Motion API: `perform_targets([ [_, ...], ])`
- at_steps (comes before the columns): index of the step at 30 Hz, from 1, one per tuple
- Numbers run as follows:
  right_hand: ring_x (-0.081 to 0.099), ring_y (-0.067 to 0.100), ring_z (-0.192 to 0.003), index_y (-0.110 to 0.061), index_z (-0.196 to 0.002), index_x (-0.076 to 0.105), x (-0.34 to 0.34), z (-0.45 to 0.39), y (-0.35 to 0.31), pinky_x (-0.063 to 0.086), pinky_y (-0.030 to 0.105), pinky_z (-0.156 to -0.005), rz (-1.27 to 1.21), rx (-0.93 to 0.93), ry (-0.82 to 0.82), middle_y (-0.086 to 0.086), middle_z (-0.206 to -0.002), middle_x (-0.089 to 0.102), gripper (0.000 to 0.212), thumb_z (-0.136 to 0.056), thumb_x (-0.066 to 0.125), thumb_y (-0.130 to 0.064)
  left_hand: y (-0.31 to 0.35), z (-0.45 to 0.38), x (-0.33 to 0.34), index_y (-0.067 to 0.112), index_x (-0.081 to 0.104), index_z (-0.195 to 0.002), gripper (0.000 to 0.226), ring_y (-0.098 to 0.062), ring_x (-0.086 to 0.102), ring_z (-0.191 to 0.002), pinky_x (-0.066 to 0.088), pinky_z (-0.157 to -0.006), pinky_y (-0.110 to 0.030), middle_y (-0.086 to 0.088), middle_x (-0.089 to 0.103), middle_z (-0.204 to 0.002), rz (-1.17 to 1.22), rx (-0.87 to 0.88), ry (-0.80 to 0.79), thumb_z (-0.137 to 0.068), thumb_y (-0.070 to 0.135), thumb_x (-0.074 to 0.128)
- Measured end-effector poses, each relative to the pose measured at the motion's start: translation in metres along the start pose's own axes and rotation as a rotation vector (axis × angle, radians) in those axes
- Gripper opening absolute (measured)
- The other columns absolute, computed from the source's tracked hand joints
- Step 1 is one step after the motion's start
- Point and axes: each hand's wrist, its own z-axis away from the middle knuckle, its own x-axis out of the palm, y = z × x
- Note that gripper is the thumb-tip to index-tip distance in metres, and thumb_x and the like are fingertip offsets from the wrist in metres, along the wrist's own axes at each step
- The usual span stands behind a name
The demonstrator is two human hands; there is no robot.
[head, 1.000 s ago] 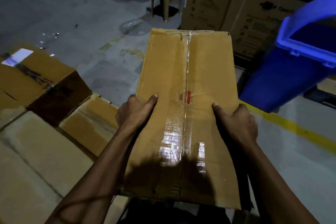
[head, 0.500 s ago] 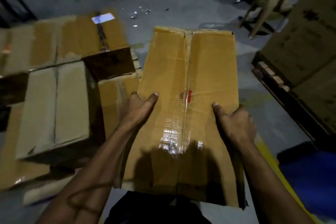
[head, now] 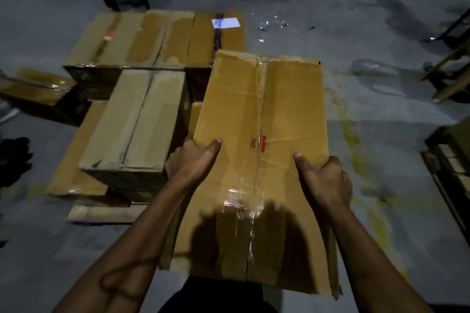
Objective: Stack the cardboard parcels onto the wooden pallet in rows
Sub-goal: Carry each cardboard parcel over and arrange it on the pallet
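Both hands grasp a long taped cardboard parcel [head: 256, 160] by its sides, left hand [head: 193, 160] and right hand [head: 324, 178] each with a thumb on its creased top, holding it off the floor. Just left, a paler box [head: 137, 122] lies on flattened cardboard [head: 73, 160]. Beyond it sits a row of boxes [head: 157, 38]. Bare concrete floor [head: 381, 109] opens rightward.
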Motion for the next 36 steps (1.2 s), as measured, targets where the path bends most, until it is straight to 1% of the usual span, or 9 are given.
perform_targets([
  [4,0.055,0.042,-0.114,-0.006,-0.127,0.051,0.028,-0.006,-0.015,0.044,0.044,-0.088,0.028,-0.011,-0.038,0.022,-0.125,0.058,0.081,-0.081,0.057,-0.073,-0.018,-0.017,-0.007,0.017,0.040,-0.136,0.067,-0.033,0.060,-0.107,0.039,-0.084,-0.036,-0.008,0.062,-0.119,-0.005,-0.006,-0.001,-0.092,0.066,0.048],
  [8,0.056,0.041,-0.111,-0.008,-0.124,0.052,0.053,-0.014,-0.028,0.047,0.045,-0.089,0.039,-0.004,-0.069,0.020,-0.121,0.060,0.081,-0.080,0.056,-0.075,-0.036,-0.037,-0.010,0.025,0.033,-0.141,0.071,-0.035,0.062,-0.107,0.046,-0.093,-0.043,-0.007,0.064,-0.121,-0.019,-0.007,0.007,-0.089,0.072,0.044],
  [13,0.057,0.040,-0.110,-0.007,-0.124,0.052,0.079,-0.030,-0.045,0.044,0.041,-0.085,0.070,0.001,-0.115,0.019,-0.119,0.060,0.079,-0.082,0.056,-0.073,-0.050,-0.068,-0.008,0.023,0.037,-0.137,0.071,-0.035,0.063,-0.103,0.050,-0.089,-0.044,-0.007,0.066,-0.118,-0.037,-0.040,-0.008,-0.086,0.072,0.046],
  [17,0.058,0.039,-0.107,-0.005,-0.126,0.050,0.101,-0.053,-0.053,0.047,0.041,-0.084,0.108,-0.010,-0.155,0.019,-0.118,0.061,0.080,-0.083,0.057,-0.071,-0.054,-0.094,0.006,0.018,0.042,-0.128,0.066,-0.035,0.063,-0.102,0.052,-0.088,-0.046,-0.009,0.066,-0.114,0.051,-0.113,-0.035,-0.084,0.066,0.055],
  [21,0.060,0.038,-0.103,-0.007,-0.127,0.049,0.127,-0.085,-0.053,0.049,0.041,-0.083,0.114,-0.001,-0.222,0.018,-0.115,0.061,0.086,-0.079,0.055,-0.078,-0.054,-0.121,0.026,0.015,0.044,-0.126,0.064,-0.035,0.063,-0.100,0.053,-0.088,-0.047,-0.009,0.066,-0.112,0.104,-0.168,-0.021,-0.083,0.061,0.060],
  [24,0.057,0.039,-0.107,-0.009,-0.127,0.046,0.146,-0.113,-0.057,0.046,0.043,-0.086,0.125,0.022,-0.291,0.017,-0.117,0.058,0.086,-0.078,0.054,-0.080,-0.057,-0.145,0.044,0.014,0.044,-0.127,0.062,-0.034,0.062,-0.102,0.053,-0.089,-0.047,-0.009,0.065,-0.114,0.159,-0.192,-0.020,-0.085,0.056,0.063],
  [29,0.057,0.041,-0.111,-0.008,-0.126,0.045,0.183,-0.152,-0.067,0.044,0.045,-0.091,0.116,0.012,-0.298,0.020,-0.120,0.059,0.074,-0.084,0.060,-0.068,-0.066,-0.189,0.064,0.015,0.045,-0.126,0.056,-0.029,0.061,-0.097,0.051,-0.078,-0.038,-0.004,0.061,-0.109,0.171,-0.154,-0.027,-0.087,0.051,0.065],
  [34,0.061,0.039,-0.107,-0.009,-0.129,0.045,0.226,-0.186,-0.080,0.048,0.044,-0.091,0.152,-0.012,-0.295,0.017,-0.117,0.062,0.078,-0.084,0.055,-0.073,-0.076,-0.233,0.074,0.014,0.042,-0.130,0.056,-0.020,0.058,-0.089,0.053,-0.080,-0.040,-0.008,0.060,-0.117,0.123,-0.079,-0.037,-0.091,0.048,0.062],
  [36,0.061,0.039,-0.107,-0.008,-0.129,0.045,0.240,-0.198,-0.085,0.046,0.041,-0.089,0.152,-0.031,-0.288,0.017,-0.117,0.062,0.076,-0.085,0.055,-0.070,-0.081,-0.251,0.076,0.011,0.037,-0.135,0.064,-0.023,0.057,-0.100,0.052,-0.088,-0.043,-0.013,0.054,-0.128,0.093,-0.059,-0.053,-0.090,0.049,0.062],
])
